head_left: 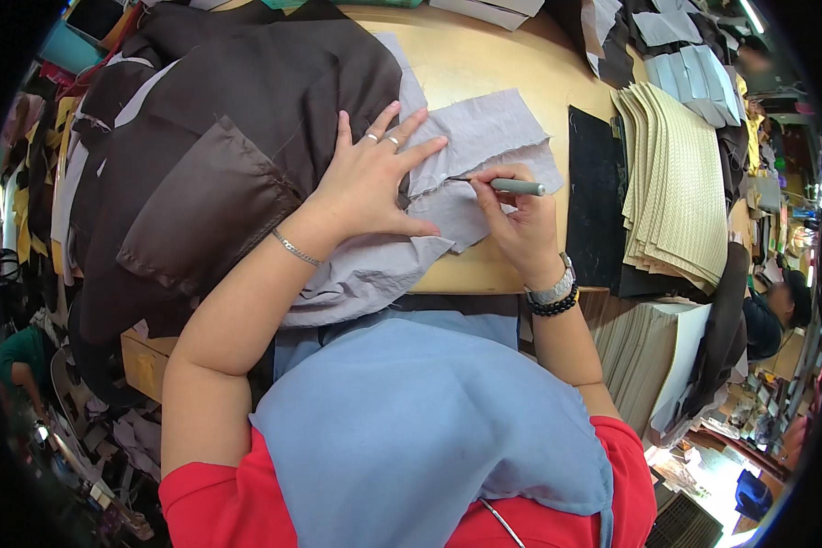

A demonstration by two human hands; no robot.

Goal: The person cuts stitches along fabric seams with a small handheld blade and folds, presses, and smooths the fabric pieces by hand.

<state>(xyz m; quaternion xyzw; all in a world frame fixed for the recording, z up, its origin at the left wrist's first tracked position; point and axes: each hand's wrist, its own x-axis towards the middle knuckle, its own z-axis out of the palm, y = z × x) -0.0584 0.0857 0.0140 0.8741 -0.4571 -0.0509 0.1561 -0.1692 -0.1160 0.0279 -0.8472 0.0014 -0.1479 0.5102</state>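
My left hand (374, 173) lies spread on grey cloth (493, 128), its fingers apart and pressing the cloth down. Beside it, my right hand (519, 215) pinches a slim pen-like tool with a grey handle (518, 187). The tool's thin tip touches or hovers just over the frayed edge of the cloth; I cannot tell which. Dark brown fabric (274, 82) is heaped left of my left hand, with a stitched brown panel (205, 201) on top. Crumpled grey lining (365, 274) hangs over the table's near edge.
On the right of the wooden table (466, 50) lie a black board (595, 192) and a stack of cream textured sheets (671, 183). Light blue packs (694, 82) sit behind. Below right stand stacked boards (644, 356). Other people are at the far left (27, 361) and right (772, 320).
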